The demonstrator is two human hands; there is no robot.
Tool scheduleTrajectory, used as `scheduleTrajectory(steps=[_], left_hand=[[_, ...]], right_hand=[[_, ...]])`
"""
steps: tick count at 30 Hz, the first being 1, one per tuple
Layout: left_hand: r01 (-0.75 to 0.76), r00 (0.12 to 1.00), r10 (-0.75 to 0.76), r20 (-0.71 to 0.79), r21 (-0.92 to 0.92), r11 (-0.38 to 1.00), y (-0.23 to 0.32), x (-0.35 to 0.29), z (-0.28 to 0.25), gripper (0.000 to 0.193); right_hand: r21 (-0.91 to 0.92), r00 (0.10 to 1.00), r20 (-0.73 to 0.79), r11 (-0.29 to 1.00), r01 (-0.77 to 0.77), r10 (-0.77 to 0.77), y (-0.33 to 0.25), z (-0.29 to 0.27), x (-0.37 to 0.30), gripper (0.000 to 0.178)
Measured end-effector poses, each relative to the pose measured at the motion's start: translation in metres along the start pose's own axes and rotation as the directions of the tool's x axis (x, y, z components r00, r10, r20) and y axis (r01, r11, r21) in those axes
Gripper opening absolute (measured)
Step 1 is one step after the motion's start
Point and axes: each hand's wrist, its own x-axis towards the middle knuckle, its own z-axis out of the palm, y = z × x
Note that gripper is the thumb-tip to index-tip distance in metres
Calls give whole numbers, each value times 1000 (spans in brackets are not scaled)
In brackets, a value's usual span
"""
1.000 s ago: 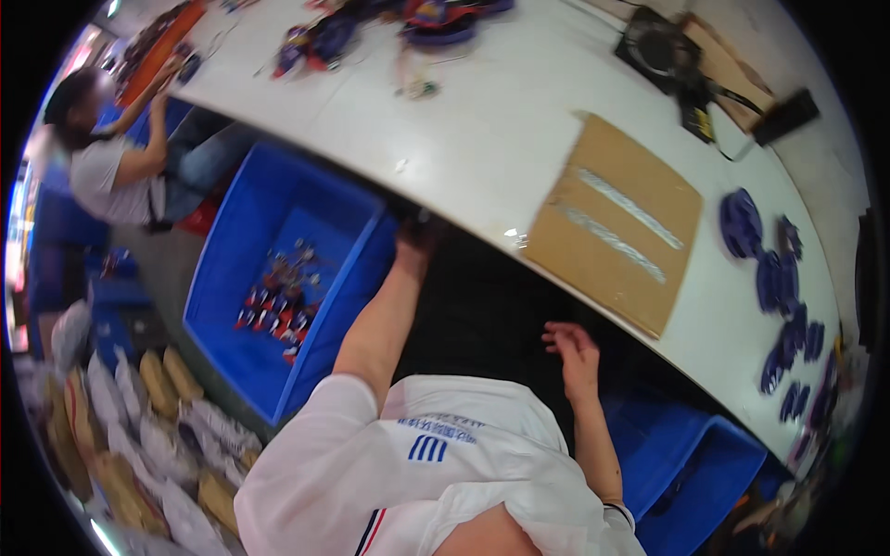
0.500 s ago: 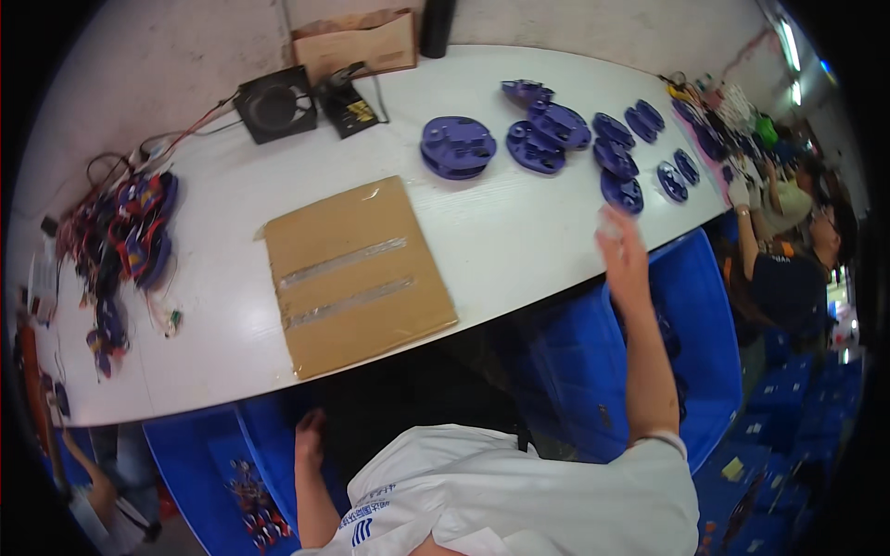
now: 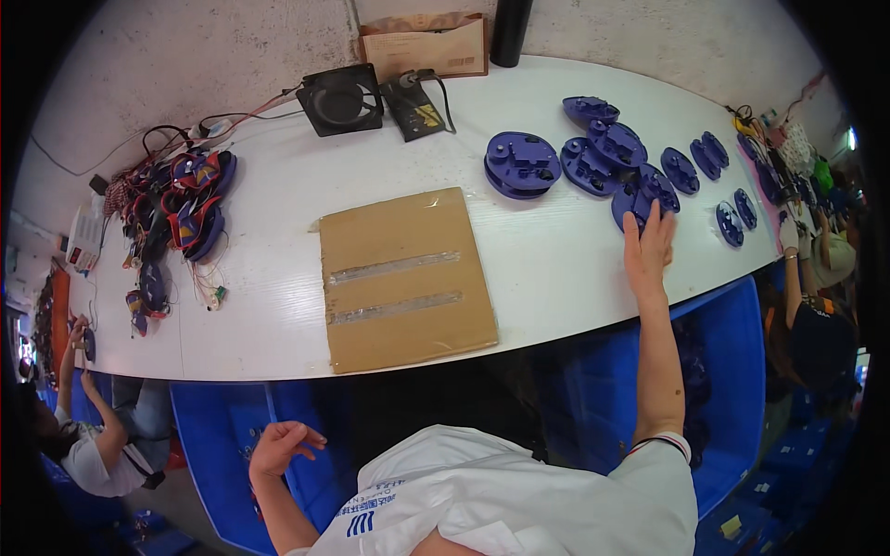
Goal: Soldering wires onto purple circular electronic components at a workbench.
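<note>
My right hand reaches over the table's right half, thumb and fingers apart. Its fingertips are at a purple oval plastic shell, touching it or just above it; I cannot tell which. Around it lie several more such shells, some stacked or overlapping, such as the pair of shells to the left and a single shell to the right. Below the table's front edge my left hand hangs in front of my body, holding nothing, with its fingers loosely bent and apart.
A taped cardboard sheet lies on the white table. Wired purple parts are heaped on the left. A black fan stands at the back. Blue bins sit below the front edge. Other people work at both ends.
My right hand has come onto the purple shells, and its fingers point forward. My left hand has risen and turned. The whole view has shifted, moving the table's things rightward in the picture.
</note>
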Motion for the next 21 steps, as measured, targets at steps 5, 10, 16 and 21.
scheduleTrajectory(steps=[5, 10, 16, 21], left_hand=[[-219, 974, 211, 85, 103, 970, 54, 2, 13, 22], [-292, 950, 309, -41, 225, 930, 99, 28, 52, 21], [-451, 870, 479, -118, 203, 869, 141, 72, 83, 21], [-617, 317, 948, 18, 763, 192, 197, 144, 110, 21]], right_hand=[[204, 874, -129, 850, 486, -468, -77, -6, 1, 47], [470, 796, -38, 692, 548, -604, -143, 36, 27, 37], [533, 818, 58, 711, 459, -572, -190, 105, 122, 36], [525, 740, 177, 698, 487, -650, -237, 124, 151, 40]])
